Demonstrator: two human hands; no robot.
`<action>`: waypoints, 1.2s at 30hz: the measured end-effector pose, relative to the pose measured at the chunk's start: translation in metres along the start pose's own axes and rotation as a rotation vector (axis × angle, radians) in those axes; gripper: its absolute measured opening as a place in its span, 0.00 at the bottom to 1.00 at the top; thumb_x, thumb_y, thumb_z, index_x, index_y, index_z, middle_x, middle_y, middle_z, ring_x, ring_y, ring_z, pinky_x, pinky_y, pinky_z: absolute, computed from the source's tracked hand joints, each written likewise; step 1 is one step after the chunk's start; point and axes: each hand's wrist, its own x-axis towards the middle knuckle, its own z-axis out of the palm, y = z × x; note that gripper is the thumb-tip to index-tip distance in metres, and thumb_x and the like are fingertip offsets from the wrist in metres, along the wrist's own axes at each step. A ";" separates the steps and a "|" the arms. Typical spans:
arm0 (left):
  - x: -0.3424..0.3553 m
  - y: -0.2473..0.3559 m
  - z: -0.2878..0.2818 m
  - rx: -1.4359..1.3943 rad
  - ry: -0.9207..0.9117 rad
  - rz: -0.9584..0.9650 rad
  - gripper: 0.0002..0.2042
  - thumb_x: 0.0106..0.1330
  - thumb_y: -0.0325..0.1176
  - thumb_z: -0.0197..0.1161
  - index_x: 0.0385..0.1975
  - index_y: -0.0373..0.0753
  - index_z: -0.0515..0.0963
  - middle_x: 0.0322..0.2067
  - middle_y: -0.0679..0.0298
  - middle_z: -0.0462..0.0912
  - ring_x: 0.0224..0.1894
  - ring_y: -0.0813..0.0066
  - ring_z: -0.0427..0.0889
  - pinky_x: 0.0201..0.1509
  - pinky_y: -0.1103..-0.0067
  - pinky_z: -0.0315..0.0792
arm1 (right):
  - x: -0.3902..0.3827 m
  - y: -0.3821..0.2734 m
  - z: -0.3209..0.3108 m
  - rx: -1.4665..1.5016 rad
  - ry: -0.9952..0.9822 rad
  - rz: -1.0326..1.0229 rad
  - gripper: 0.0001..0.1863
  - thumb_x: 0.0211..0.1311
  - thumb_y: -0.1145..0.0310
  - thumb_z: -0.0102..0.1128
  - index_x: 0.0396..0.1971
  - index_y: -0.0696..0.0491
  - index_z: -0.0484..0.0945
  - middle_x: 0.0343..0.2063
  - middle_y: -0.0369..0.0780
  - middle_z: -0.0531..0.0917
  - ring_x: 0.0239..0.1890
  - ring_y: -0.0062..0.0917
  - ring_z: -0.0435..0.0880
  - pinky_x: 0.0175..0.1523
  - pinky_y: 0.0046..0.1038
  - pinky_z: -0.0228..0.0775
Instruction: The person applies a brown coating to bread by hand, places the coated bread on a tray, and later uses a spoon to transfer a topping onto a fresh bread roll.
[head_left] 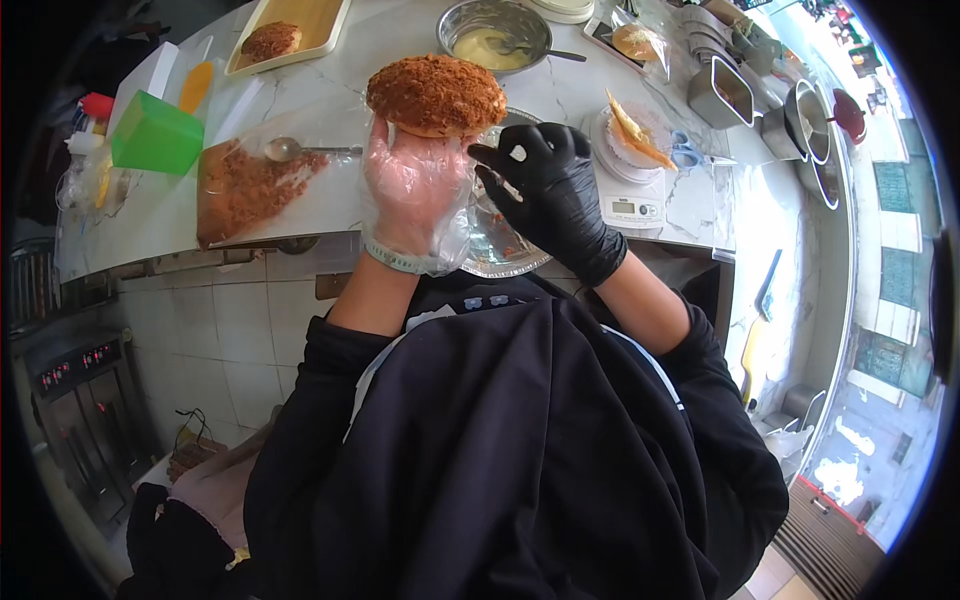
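A bun (437,96) coated all over in brown crumbly floss rests on my left hand (420,185), which wears a clear plastic glove and cups it from below, palm up. My right hand (548,195), in a black glove, hovers just right of the bun's underside. Its fingers are bent and apart, with nothing visible between them. Under both hands lies a round foil tray (505,255), mostly hidden, with a few brown bits in it. To the left, a heap of brown floss (250,190) lies on clear plastic, with a metal spoon (284,150) beside it.
Beyond the bun stands a steel bowl (450,25) of pale cream. A tray (335,30) with another coated bun is at the far left, near a green box (157,133). At right are a white scale (640,212), blue-handled scissors (686,150) and several metal tins (722,95).
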 end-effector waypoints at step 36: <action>0.010 0.044 -0.082 -0.146 -0.068 -0.176 0.25 0.66 0.48 0.36 0.56 0.38 0.61 0.57 0.56 0.63 0.60 0.59 0.60 0.64 0.62 0.51 | -0.065 0.026 0.050 0.590 -0.474 -0.071 0.23 0.40 0.75 0.63 0.43 0.54 0.74 0.34 0.42 0.75 0.38 0.34 0.75 0.44 0.27 0.69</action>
